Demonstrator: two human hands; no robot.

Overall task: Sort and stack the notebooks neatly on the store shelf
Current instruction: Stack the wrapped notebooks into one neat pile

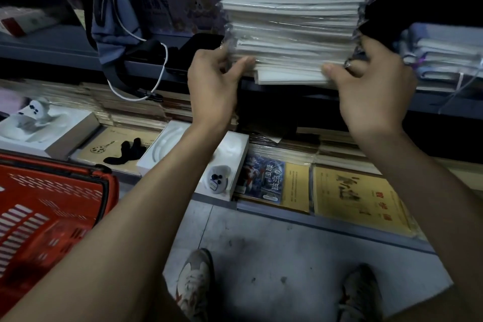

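Between both hands, a tall plastic-wrapped stack of notebooks (292, 21) stands at the front lip of the dark shelf (444, 106), page edges facing the camera and the lowest books jutting forward; whether its base bears on the shelf cannot be told. The left hand (213, 83) grips the lower left corner, thumb across the front, fingers curled behind the wrap; the right hand (373, 91) grips the lower right corner likewise, thumb pressed on the bottom books. Just right of the right fingers lies a smaller pile of pale notebooks (444, 52); left of the left fingers hangs a grey bag (117, 21) with a white cable (165, 59). Below the wrists, yellow notebooks (358, 198) and a white open box (232, 149) holding a small pouch (218, 181) lie flat; farther left sits a red basket (52, 212), its inside blurred
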